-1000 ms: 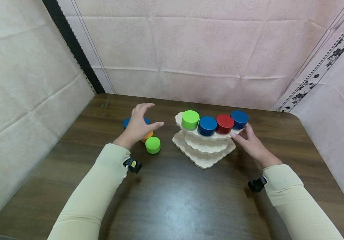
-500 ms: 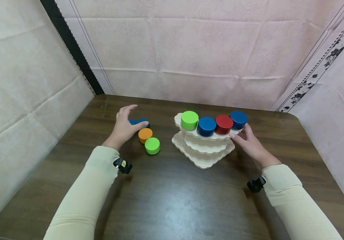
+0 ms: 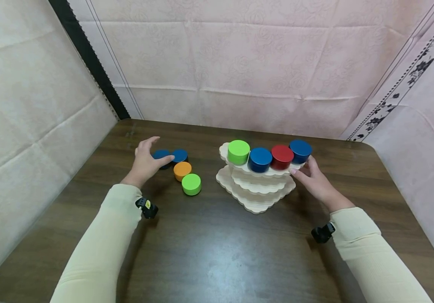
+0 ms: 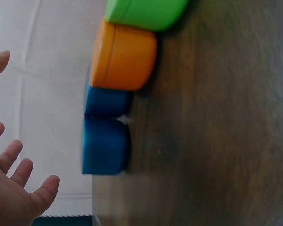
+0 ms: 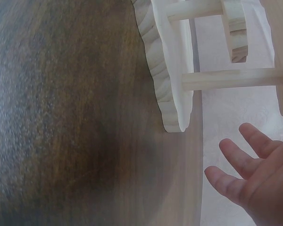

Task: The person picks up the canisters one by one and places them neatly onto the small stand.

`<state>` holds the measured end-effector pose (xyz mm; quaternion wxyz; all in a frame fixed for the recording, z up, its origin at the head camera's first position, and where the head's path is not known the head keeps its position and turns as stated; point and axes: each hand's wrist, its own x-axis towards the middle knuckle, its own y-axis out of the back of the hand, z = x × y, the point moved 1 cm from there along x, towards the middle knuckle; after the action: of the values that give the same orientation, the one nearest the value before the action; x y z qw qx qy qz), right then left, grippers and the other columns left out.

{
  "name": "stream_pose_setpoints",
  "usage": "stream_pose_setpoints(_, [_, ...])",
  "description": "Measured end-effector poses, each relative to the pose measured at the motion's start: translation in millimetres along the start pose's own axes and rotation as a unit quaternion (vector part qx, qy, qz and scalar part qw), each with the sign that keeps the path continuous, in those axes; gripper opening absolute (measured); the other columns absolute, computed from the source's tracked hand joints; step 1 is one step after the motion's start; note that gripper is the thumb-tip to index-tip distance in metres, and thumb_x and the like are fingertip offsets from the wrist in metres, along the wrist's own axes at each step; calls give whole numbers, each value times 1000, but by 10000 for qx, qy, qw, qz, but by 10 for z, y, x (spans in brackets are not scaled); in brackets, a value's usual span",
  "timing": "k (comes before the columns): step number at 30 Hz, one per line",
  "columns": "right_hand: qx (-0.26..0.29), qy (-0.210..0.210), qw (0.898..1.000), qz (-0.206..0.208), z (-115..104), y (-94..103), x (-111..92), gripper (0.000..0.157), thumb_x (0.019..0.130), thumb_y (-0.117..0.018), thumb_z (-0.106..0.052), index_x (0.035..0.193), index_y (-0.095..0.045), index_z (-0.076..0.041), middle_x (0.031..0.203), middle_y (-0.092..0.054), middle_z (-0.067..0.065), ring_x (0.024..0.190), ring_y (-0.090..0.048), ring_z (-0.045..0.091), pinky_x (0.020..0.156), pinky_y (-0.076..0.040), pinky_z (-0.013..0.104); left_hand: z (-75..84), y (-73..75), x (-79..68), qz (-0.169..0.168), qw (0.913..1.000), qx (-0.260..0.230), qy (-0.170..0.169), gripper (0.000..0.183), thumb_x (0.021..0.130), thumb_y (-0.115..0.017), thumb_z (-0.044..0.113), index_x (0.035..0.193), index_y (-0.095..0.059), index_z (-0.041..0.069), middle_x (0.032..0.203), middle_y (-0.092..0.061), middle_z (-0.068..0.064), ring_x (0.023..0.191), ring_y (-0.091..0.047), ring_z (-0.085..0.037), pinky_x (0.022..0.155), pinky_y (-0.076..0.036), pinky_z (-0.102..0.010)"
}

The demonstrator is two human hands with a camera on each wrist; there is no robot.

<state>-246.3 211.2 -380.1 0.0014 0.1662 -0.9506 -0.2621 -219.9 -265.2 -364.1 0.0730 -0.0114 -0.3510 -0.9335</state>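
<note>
My left hand (image 3: 142, 165) hovers beside a short blue cylinder (image 3: 161, 155), fingers spread and nothing held; its thumb overlaps that cylinder in the head view. A second blue cylinder (image 3: 180, 155), an orange one (image 4: 125, 56) and a green one (image 3: 191, 184) stand on the table in a row. At the right, my right hand (image 3: 317, 185) pinches the right corner of the top tier of a pale wooden stand (image 3: 256, 198) between thumb and forefinger. The other fingers (image 5: 226, 183) are loose in the right wrist view. Thin posts (image 5: 236, 79) join the tiers.
Along the top tier stand a green cylinder (image 3: 238, 152), a blue one (image 3: 260, 159), a red one (image 3: 282, 156) and another blue one (image 3: 300, 151). The brown wooden table (image 3: 217, 252) meets a pale cloth (image 3: 239, 63) at its far edge.
My left hand has moved left, off from above the loose cylinders, uncovering the orange one and both blue ones. The right hand and the stand have stayed in place.
</note>
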Motion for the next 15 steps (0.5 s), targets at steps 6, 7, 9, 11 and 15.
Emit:
stream_pose_setpoints(6, [11, 10, 10000, -14, -2, -1, -6, 83, 99, -50, -37, 154, 8, -14, 154, -15, 29, 138, -25, 50, 105, -25, 67, -112, 13, 16, 76, 9994, 20, 337, 80, 89, -69, 33, 151, -25, 9, 153, -24, -20, 137, -17, -41, 107, -28, -59])
stream_pose_setpoints(7, [12, 8, 10000, -13, -1, -1, -5, 83, 99, -50, -36, 154, 8, -14, 154, -14, 29, 138, -25, 50, 105, -25, 67, -130, 15, 20, 80, 9993, 35, 366, 81, 89, -69, 33, 151, -25, 9, 153, -25, -21, 137, -18, -41, 107, -28, -59])
stream_pose_setpoints(9, [16, 14, 10000, -6, 1, -1, -3, 82, 100, -50, -36, 154, 7, -14, 154, -15, 29, 138, -25, 50, 105, -25, 67, -164, 17, 27, 74, 9990, 81, 423, 81, 88, -70, 32, 151, -25, 8, 152, -25, -22, 136, -18, -42, 107, -28, -59])
stream_pose_setpoints(11, [25, 25, 10000, 1, -3, -3, -6, 82, 100, -50, -35, 154, 7, -13, 154, -15, 29, 138, -25, 50, 105, -25, 67, -196, 18, 31, 45, 9988, 135, 473, 81, 88, -70, 31, 151, -25, 7, 152, -26, -22, 135, -19, -42, 107, -28, -59])
stream_pose_setpoints(15, [53, 49, 10000, 15, -9, -7, -13, 82, 99, -51, -35, 154, 6, -13, 153, -16, 29, 138, -25, 50, 105, -25, 67, -261, 14, 48, -80, 9979, 249, 592, 82, 88, -70, 30, 152, -23, 7, 152, -25, -24, 133, -19, -43, 106, -28, -59])
